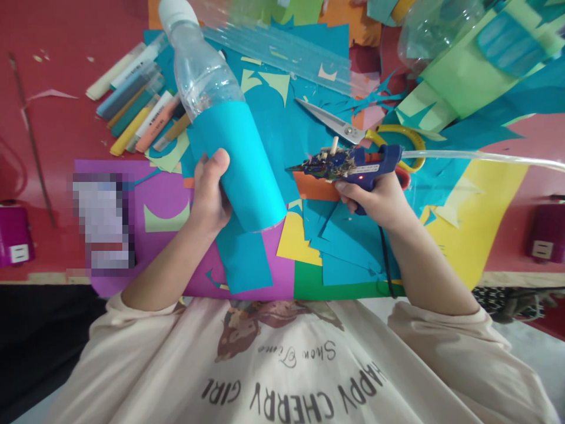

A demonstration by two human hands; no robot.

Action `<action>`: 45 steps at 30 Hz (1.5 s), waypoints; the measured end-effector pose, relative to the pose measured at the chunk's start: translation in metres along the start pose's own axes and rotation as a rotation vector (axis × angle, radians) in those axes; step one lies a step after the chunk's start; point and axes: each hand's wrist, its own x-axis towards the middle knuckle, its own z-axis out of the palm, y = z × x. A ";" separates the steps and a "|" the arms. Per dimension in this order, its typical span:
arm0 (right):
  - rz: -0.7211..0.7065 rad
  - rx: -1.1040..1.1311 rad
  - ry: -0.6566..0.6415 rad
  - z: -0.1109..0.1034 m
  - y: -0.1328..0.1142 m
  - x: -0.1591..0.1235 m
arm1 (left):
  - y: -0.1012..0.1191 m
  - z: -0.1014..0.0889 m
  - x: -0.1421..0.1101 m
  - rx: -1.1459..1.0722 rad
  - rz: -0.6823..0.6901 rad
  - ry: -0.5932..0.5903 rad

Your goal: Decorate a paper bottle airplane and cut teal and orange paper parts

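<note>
My left hand (210, 191) is wrapped round the lower part of a clear plastic bottle (207, 73) with a white cap. Blue paper (242, 165) covers the bottle's lower half, and the bottle is tilted with its cap toward the upper left. In my right hand (375, 197) is a dark blue hot glue gun (368, 171), a small red light showing on its side. Its nozzle points left at the bottle, a short gap away. A clear glue stick (477, 158) trails from its back to the right. Scissors (344, 126) with yellow handles lie just beyond the gun.
Several markers (139, 112) lie at the left, above a blurred phone-like object (103, 221). Coloured paper sheets and scraps (353, 247) cover the middle of the red table (48, 135). Another clear bottle (435, 35) and green paper (472, 76) are at the upper right.
</note>
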 end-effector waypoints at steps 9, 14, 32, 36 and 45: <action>0.018 0.005 -0.004 0.001 0.001 0.000 | 0.005 0.006 -0.001 -0.080 -0.012 0.043; -0.007 -0.012 -0.017 0.000 0.003 -0.001 | 0.004 0.002 0.000 -0.060 0.038 0.012; -0.076 -0.032 -0.070 -0.001 -0.002 -0.001 | -0.001 -0.003 0.007 -0.084 0.149 -0.080; -0.045 -0.025 -0.057 -0.001 -0.001 0.000 | 0.005 0.004 0.005 -0.171 0.095 -0.007; -0.027 -0.037 -0.039 0.000 0.001 -0.001 | 0.007 0.007 0.007 -0.192 0.121 0.046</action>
